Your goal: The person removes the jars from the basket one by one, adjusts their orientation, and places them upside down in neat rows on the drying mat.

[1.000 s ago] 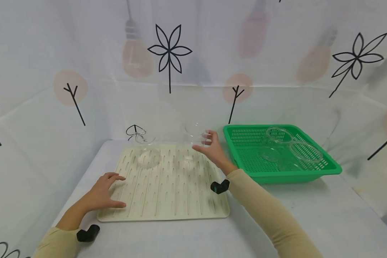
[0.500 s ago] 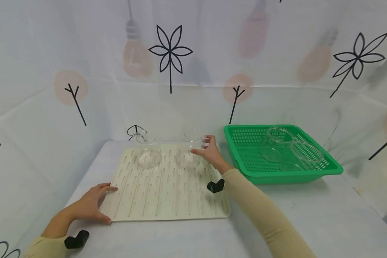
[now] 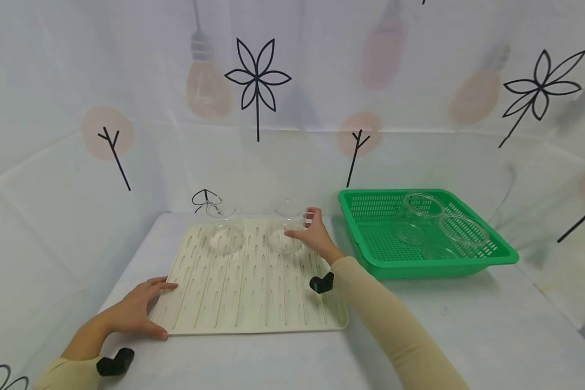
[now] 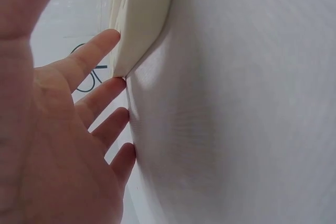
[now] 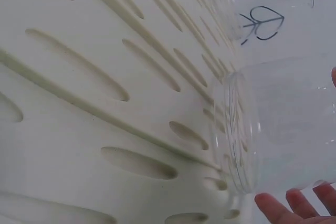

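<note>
On the back of the cream ridged drying mat (image 3: 239, 292), a clear round jar (image 5: 286, 124) stands with its ringed rim down against the surface. My right hand (image 3: 317, 235) grips that jar from its right side, thumb in front and fingers behind; the right wrist view catches only some fingertips along its wall. A second clear jar (image 3: 226, 227) stands to the left, also on the mat. My left hand (image 3: 130, 309) rests at the mat's front left corner with fingers spread, some fingertips touching the mat's edge in the left wrist view.
Right of the mat sits a green perforated basket (image 3: 439, 266) with two clear jars (image 3: 464, 230) leaning inside. A white cloth (image 3: 253, 360) covers the table. Behind hangs a patterned white curtain (image 3: 302, 162).
My right hand has lowered the jar onto the mat, shifting slightly left. My left hand moved left and down from over the mat to its corner, then stayed there.
</note>
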Tool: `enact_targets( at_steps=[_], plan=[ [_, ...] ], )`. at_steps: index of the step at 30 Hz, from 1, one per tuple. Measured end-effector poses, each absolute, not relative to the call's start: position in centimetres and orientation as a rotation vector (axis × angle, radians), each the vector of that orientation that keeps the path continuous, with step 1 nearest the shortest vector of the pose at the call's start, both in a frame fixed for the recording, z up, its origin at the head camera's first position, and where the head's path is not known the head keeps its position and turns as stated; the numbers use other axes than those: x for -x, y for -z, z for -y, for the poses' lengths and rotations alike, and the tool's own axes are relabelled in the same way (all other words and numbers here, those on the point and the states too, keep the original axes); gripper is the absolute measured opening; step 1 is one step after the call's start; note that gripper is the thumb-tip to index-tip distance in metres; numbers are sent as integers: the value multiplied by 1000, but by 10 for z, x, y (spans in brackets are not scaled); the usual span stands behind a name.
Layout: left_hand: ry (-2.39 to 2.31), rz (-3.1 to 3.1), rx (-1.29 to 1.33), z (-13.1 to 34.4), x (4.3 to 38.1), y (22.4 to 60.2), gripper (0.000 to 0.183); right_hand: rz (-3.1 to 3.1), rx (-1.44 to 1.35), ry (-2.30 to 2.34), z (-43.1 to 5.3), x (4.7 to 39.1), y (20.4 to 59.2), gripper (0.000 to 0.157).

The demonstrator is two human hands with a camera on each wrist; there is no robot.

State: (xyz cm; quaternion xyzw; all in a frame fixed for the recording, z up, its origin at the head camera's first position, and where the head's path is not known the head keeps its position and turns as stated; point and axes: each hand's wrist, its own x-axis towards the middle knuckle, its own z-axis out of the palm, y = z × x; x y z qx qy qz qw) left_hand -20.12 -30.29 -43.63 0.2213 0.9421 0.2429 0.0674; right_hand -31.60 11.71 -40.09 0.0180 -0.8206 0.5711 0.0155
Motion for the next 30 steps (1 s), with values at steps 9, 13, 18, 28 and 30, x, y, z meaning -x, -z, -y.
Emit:
enact_targets(
  at_steps=[9, 13, 18, 28, 30],
  plan=[
    [-725, -2839, -656, 302, 202, 435, 101, 2577, -53, -1775, -117, 315, 398, 87],
    [-718, -2837, -650, 301, 200, 433, 100, 2578, -60, -1790, -117, 314, 391, 88],
    [-716, -2838, -666, 301, 199, 431, 99, 2569, -76, -1762, -118, 312, 383, 90],
    [-735, -2817, -626, 301, 200, 434, 100, 2508, -102, -1820, -127, 310, 369, 90],
    [-742, -2813, -624, 300, 200, 434, 100, 2496, -92, -1835, -129, 311, 367, 89]
  ],
)
